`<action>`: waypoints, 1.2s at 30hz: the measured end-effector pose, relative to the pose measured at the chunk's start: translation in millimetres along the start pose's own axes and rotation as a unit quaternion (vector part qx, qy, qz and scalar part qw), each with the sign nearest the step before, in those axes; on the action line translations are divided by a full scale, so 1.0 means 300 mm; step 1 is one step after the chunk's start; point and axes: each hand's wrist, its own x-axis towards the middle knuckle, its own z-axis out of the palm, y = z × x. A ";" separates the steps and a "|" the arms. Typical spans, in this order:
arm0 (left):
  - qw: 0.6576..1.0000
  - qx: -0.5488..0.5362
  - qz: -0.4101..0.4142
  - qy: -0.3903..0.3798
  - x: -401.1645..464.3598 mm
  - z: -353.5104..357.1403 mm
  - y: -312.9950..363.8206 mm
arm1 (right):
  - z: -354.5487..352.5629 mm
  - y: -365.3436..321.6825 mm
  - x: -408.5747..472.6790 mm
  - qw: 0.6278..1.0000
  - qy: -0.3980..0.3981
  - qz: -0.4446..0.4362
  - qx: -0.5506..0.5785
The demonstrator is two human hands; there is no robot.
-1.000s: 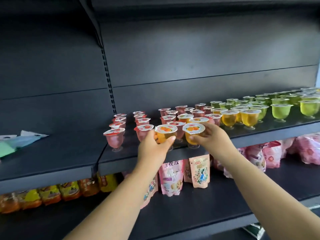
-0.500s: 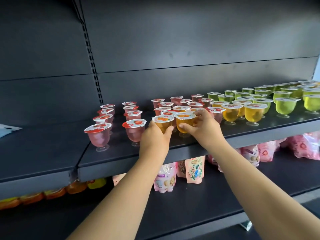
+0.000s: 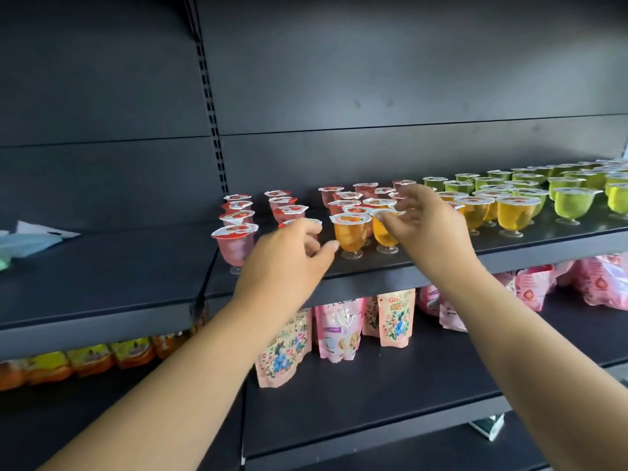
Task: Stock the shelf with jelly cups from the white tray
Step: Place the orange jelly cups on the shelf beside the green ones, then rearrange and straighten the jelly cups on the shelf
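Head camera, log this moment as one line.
left hand: open, off cups | right hand: open above orange jelly cups | cups upright on shelf

left hand point(image 3: 289, 263): bare, no rings | right hand point(image 3: 428, 229): bare | forearms: bare, sleeveless

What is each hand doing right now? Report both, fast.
Left hand: open, fingers loosely curled, holding nothing, beside the orange jelly cup.
Right hand: open, fingers spread over the second orange cup, no grip.

Shop, dark shelving point(image 3: 424, 266), snack pouches point(image 3: 336, 331)
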 end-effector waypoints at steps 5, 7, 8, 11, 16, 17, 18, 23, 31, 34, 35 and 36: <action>0.999 -0.001 0.021 0.049 0.047 -0.181 -0.076 | 0.049 -0.177 0.040 0.996 -0.061 -0.060 -0.031; 0.998 -0.016 0.005 0.063 0.078 -0.241 -0.134 | 0.075 -0.220 0.055 0.993 -0.091 -0.065 -0.032; 0.997 -0.026 -0.007 0.067 0.093 -0.265 -0.166 | 0.086 -0.235 0.064 0.992 -0.105 -0.060 -0.031; 0.996 -0.047 -0.046 0.065 0.137 -0.314 -0.266 | 0.119 -0.267 0.105 0.990 -0.131 -0.043 -0.038; 0.991 -0.080 -0.100 0.041 0.244 -0.316 -0.392 | 0.175 -0.316 0.232 0.982 -0.170 -0.039 -0.076; 0.990 -0.087 -0.108 0.034 0.277 -0.308 -0.412 | 0.191 -0.326 0.267 0.979 -0.180 -0.042 -0.080; 0.989 -0.091 -0.115 0.028 0.312 -0.298 -0.429 | 0.207 -0.333 0.298 0.976 -0.192 -0.049 -0.092; 0.983 -0.089 -0.162 0.007 0.524 -0.230 -0.493 | 0.327 -0.325 0.491 0.951 -0.282 -0.052 -0.117; 0.961 -0.054 -0.246 -0.115 0.810 -0.073 -0.557 | 0.606 -0.265 0.798 0.905 -0.411 0.030 -0.102; 0.952 -0.050 -0.271 -0.135 0.880 -0.047 -0.596 | 0.695 -0.239 0.822 0.879 -0.445 0.040 -0.167; 0.948 -0.058 -0.280 -0.144 0.905 -0.044 -0.609 | 0.721 -0.230 0.833 0.872 -0.452 0.043 -0.184; 0.943 -0.063 -0.287 -0.157 0.925 -0.040 -0.620 | 0.744 -0.218 0.842 0.865 -0.459 0.049 -0.196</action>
